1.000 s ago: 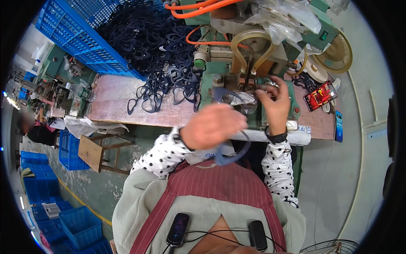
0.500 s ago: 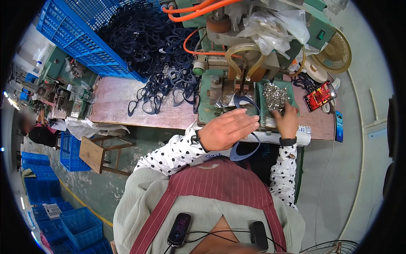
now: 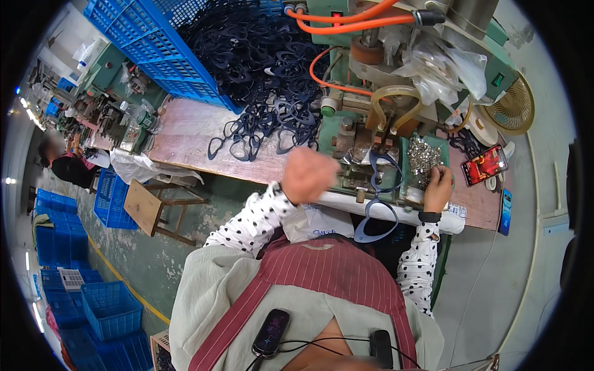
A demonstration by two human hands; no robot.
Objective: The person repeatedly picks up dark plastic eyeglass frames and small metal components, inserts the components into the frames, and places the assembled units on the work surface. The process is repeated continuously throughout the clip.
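Note:
A blue frame with two loops, shaped like an eyeglass front [image 3: 375, 230], hangs from the press [image 3: 388, 131], its lower loop over the table's front edge. My left hand [image 3: 309, 175], smeared by motion, is to the left of it, just in front of the loose dark blue frames [image 3: 263, 127]; its fingers cannot be made out. My right hand [image 3: 438, 190] is at the right edge of a green tray [image 3: 444, 147] of small shiny metal pieces [image 3: 423, 158]. Its thumb and fingertips are pinched together; whatever they hold is hidden.
A tipped blue crate [image 3: 158, 52] spills more frames onto the pinkish tabletop [image 3: 182, 133]. Orange hoses [image 3: 352, 26] run over the press. A lit phone [image 3: 484, 165], a second blue phone [image 3: 505, 212] and a fan [image 3: 512, 105] are on the right. A wooden stool [image 3: 151, 207] stands at left.
My left hand has left the hanging frame and moved leftward toward the loose frames. My right hand has drawn back slightly from the metal pieces, fingers pinched. The whole view has shifted.

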